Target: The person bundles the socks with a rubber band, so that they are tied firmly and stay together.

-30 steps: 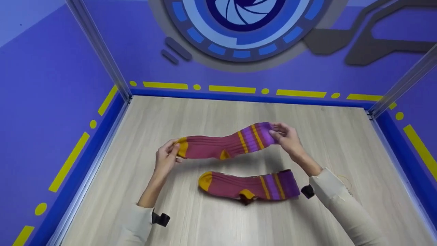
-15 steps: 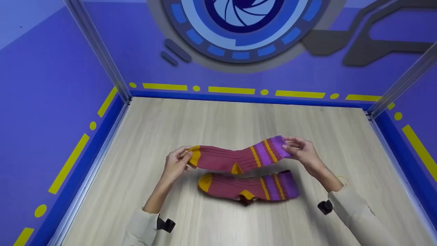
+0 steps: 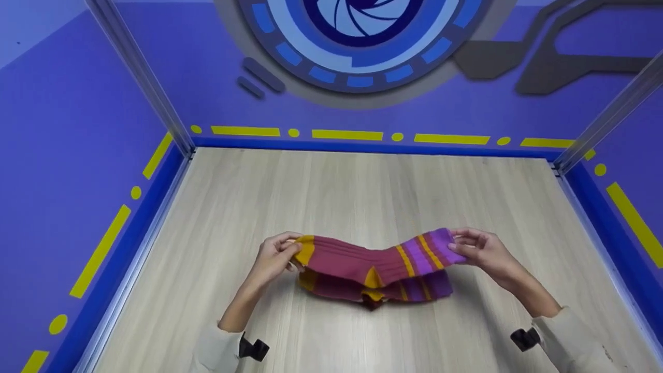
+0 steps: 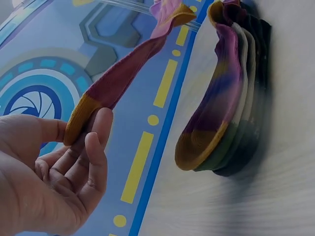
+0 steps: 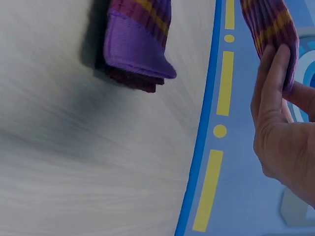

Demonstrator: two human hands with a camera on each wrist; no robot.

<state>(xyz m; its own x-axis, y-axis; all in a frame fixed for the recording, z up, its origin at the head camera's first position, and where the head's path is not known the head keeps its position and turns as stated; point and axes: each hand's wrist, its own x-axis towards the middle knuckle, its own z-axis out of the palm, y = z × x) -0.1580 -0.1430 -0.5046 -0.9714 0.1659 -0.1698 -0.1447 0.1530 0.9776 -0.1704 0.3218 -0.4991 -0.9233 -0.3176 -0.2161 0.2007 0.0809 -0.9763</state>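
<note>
Left hand (image 3: 277, 254): narrow pinch, thumb and fingertips closed on the yellow toe of the held sock (image 3: 342, 259); the remaining fingers are loosely curved, clear of the fabric. Right hand (image 3: 484, 253): thumb on one face of the purple cuff, fingers on the other, fairly straight, gripping it flat. Held sock is maroon with yellow and purple bands near the cuff, stretched between both hands, sagging at mid-length, yellow heel lowest. Position: raised above a sock stack (image 4: 209, 113) on the wood-grain table (image 3: 336, 197); both wrist views show a gap between them. Top sock of stack matches in colouring, toe toward the left hand; cream, green and dark layers show underneath in the left wrist view.
</note>
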